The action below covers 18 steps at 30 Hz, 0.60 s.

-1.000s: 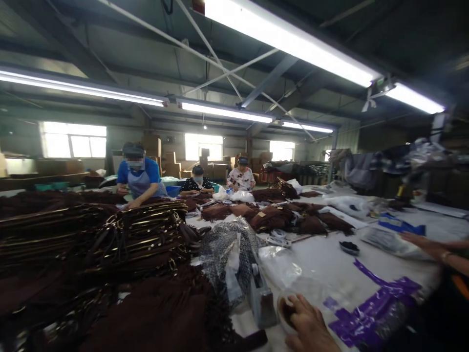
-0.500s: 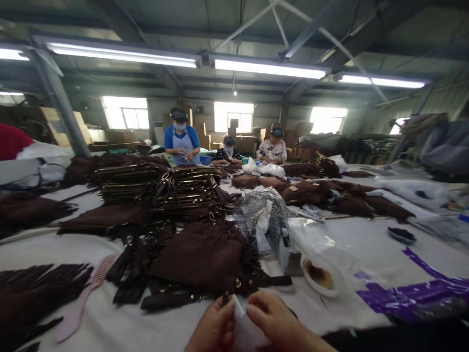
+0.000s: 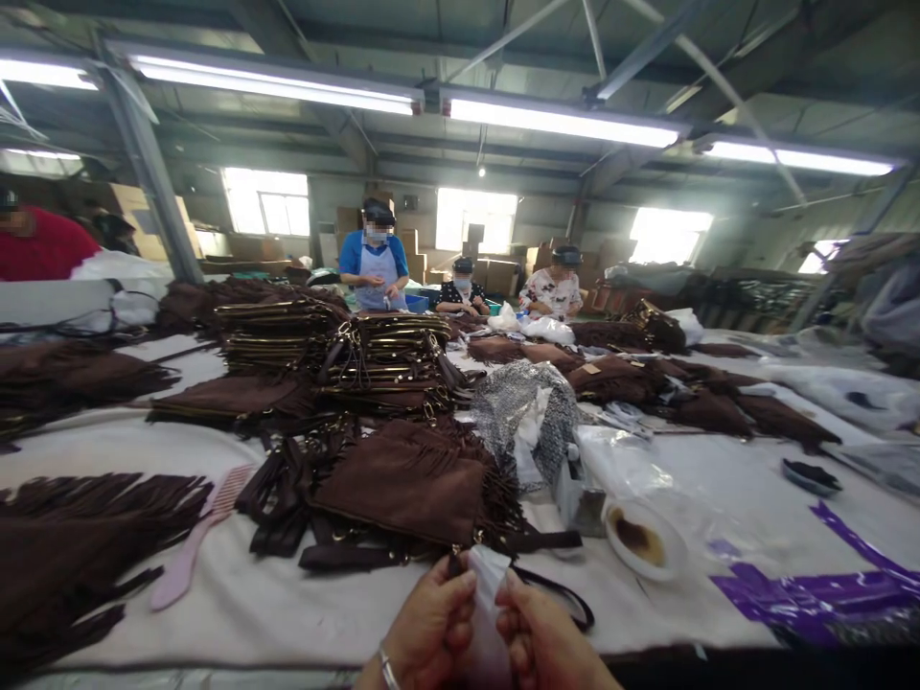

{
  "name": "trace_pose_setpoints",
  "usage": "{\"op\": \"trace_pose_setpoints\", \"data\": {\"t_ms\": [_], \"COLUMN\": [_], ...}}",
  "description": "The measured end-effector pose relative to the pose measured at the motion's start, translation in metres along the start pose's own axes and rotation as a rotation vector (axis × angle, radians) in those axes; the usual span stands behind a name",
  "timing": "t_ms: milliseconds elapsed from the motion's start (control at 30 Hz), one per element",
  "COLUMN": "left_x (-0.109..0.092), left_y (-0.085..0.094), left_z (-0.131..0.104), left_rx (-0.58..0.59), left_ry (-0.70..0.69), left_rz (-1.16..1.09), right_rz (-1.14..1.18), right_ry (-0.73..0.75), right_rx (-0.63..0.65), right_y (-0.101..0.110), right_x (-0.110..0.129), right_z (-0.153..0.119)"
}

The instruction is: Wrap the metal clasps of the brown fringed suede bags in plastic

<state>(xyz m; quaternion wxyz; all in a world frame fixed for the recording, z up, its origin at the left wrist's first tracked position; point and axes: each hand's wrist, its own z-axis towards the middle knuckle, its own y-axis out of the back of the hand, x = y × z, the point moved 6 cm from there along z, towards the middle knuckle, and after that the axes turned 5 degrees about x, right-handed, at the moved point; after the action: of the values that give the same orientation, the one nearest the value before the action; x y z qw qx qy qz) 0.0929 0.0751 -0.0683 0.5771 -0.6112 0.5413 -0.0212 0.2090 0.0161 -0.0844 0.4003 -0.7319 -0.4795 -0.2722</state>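
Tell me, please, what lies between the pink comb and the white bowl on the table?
In the head view, a brown fringed bag with dark straps lies between the pink comb and the white bowl.

Bottom edge cuts off both wrists; left hand (image 3: 429,628) and right hand (image 3: 540,637) show only in part. The small clear plastic piece (image 3: 489,585) pinched between the fingers (image 3: 460,586) is partly covered by them; lower end out of frame. Dark brown fringed suede pile (image 3: 68,546) cut by left edge. Purple plastic strips (image 3: 819,599) run off at right. Contents of round white tape roll (image 3: 645,541): blurred brown, cannot tell. Distant workers too small for detail.
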Motion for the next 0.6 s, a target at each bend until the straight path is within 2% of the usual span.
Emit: {"op": "trace_pose_setpoints", "data": {"t_ms": [67,200,333,467,600], "left_x": [0.0,0.001,0.007,0.007,-0.001], "left_y": [-0.002,-0.003,0.008,0.019,0.013], "left_z": [-0.002,-0.003,-0.007,-0.022,-0.036], "left_rx": [-0.002,0.004,-0.076,-0.146,-0.138], "left_ry": [-0.005,-0.013,0.048,0.117,0.183], "left_rz": [0.018,0.053,0.029,0.094,0.134], "right_rz": [-0.018,-0.206,-0.451,-0.67,-0.911], "right_ry": [0.057,0.208,0.309,0.406,0.388], "right_rx": [-0.019,-0.055,-0.11,-0.197,-0.24], "right_y": [-0.005,-0.012,-0.007,0.005,0.007], "right_x": [0.01,0.038,0.057,0.064,0.059], "right_z": [0.002,0.006,0.001,-0.012,-0.027]}}
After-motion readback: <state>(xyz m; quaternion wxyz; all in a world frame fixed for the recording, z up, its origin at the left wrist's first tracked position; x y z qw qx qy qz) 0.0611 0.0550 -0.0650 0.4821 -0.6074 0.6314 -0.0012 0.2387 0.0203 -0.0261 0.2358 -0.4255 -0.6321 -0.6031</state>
